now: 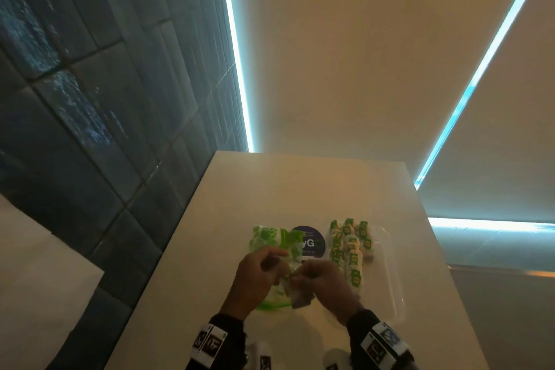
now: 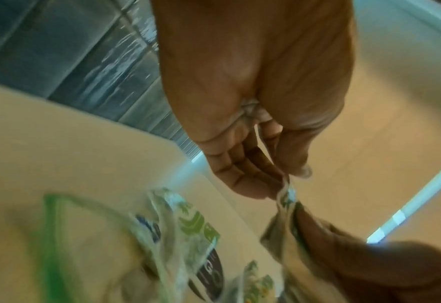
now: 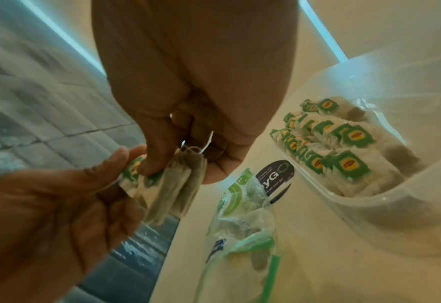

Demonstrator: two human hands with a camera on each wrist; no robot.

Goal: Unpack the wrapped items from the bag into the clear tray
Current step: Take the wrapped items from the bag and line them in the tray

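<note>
A small stack of wrapped tea bags (image 3: 172,190) with green tags hangs between both hands above the table. My right hand (image 3: 177,164) pinches the stack from above. My left hand (image 3: 126,164) pinches its green tag end with the thumb on top. In the head view, the left hand (image 1: 279,267) and right hand (image 1: 300,276) meet over the near end of the green-printed plastic bag (image 1: 270,240), which lies flat on the table. The clear tray (image 1: 390,279) to the right holds several tea bags (image 1: 351,246) in rows.
A dark round sticker (image 1: 312,245) sits on the pale table (image 1: 300,189) between bag and tray. The table's left edge runs beside a dark tiled wall (image 1: 90,129). Small white objects (image 1: 264,351) lie at the near edge by my wrists.
</note>
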